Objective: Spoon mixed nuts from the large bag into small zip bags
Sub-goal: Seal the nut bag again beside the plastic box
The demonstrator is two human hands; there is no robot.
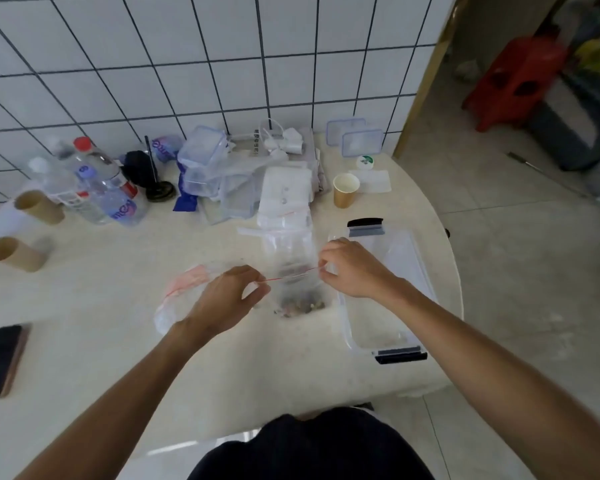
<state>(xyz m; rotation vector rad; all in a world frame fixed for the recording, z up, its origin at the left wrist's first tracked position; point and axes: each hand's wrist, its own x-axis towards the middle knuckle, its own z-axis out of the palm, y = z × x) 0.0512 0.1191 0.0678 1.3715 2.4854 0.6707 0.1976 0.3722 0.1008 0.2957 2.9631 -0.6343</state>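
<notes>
Two hands are working over the pale tabletop (84,341). The left hand (224,299) and right hand (350,268) are each pinching an end of the red zip strip of one small zip bag (297,289), nuts (300,304) sitting at its bottom. One phone (0,360) is lying at the left edge. Farther back, two cardboard tubes (37,207), one paper cup (345,189) and a blurred cluster of bottles (101,181) are standing.

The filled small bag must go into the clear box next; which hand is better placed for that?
Probably the right hand: it pinches the small zip bag at the end nearer the clear box. The left hand pinches the other end.
</notes>
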